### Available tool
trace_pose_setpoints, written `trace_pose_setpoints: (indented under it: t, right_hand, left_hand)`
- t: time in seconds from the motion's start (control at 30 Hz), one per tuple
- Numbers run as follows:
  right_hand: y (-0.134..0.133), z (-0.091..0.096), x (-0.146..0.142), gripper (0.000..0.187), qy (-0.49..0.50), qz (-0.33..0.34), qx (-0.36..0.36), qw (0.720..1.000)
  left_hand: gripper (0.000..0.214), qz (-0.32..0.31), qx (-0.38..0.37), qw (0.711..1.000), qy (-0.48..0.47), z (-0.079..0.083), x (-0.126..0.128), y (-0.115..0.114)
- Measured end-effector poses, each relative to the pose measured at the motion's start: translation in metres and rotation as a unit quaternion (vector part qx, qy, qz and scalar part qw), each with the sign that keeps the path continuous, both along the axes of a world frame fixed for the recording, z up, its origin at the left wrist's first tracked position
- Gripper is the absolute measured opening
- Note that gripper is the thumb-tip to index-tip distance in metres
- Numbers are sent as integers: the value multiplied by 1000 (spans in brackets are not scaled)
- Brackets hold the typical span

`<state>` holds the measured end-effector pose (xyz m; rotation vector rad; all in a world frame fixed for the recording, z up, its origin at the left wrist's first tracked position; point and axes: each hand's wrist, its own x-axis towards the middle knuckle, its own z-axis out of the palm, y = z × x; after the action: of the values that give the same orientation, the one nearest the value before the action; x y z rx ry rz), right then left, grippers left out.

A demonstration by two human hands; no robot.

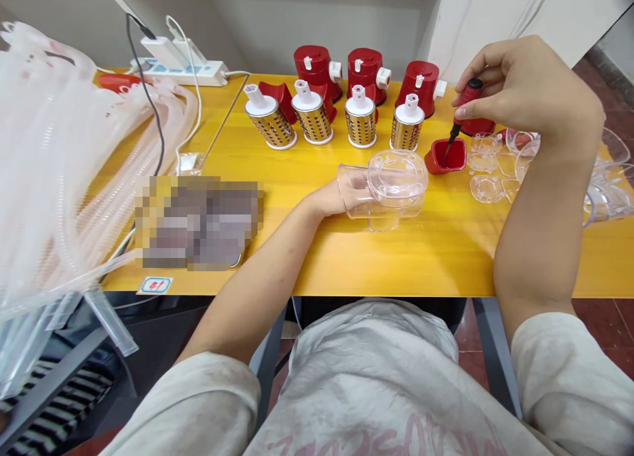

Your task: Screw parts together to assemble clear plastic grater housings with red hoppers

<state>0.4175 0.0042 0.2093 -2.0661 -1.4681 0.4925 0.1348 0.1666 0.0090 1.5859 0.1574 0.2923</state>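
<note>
**Hazard Notes and Markings: Clear Housing and Screwdriver Station**

**Status.** The left grip (333, 197) was closed around one end of the transparent plastic cylindrical housing (393, 185), which lay on its side on the yellow wooden surface (446, 251), about midway between the near and far edges. The right grip (525, 86) was clenched around the red-and-black screwdriver (467, 98). Its tip pointed down into the small red square plastic cup (448, 158), just right of the housing and toward the far-right corner.

**Possible faults (judgement).**
- The cup was light and nothing held it. Sideways pressure from the screwdriver tip could tip or slide it and spill whatever it held; its contents could not be seen.
- The housing was round and held at one end only. A loosened hold could let it roll toward the near edge.
- The right forearm passed close to the loose clear plastic parts (488, 175). A sweep of the arm could push them toward the right edge.
- The four perforated gold metal drums with white caps (360, 121) stood just beyond the housing. A push toward the far edge could knock them into the red plastic bodies (317, 66).

**Markings.** A small white sticker (154, 285) at the near-left edge carried a red mark that was too small to read. No brand name was legible, and one patch of the surface was blurred out.
</note>
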Motion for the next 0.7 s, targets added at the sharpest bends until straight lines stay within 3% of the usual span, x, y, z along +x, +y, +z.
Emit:
trace_pose_setpoints:
  t: [0.27,0.53,0.7]
  right_hand:
    - [-17,10,8,66,-11,-20,118,993]
    - [-16,9,6,59,7,-24,132,991]
    - [-18,8,12,69,-13,-20,117,993]
  left_hand:
    - [88,25,-3,1000,2,-2,-5,6]
    - [72,25,14,999,-20,13,-7,3]
    - [71,21,17,999,-23,18,-6,2]
